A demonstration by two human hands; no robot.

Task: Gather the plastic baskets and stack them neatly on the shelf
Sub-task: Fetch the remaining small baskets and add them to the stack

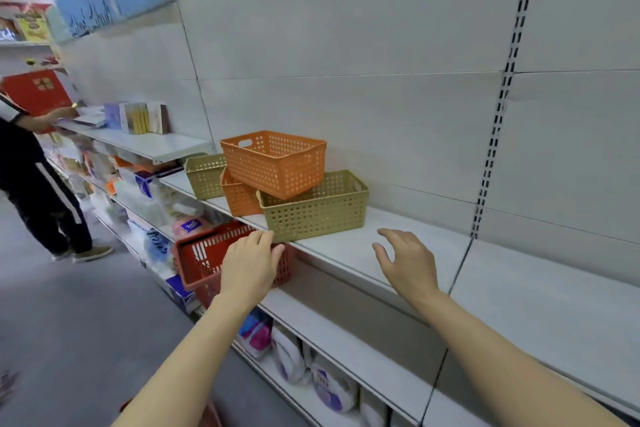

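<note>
My left hand (250,265) curls over the red slotted plastic basket's (204,258) rim below the white shelf (346,246); my right hand (408,263) hovers spread, holding nothing. Lifting could bump the tilted orange perforated basket (277,163) off the olive one (315,211).

Both arms stretched forward, bare forearms. Left hand (250,265) is palm-down with fingers curled over something, gripping it. Right hand (408,262) just hovers, fingers spread and relaxed, holding nothing.
</note>
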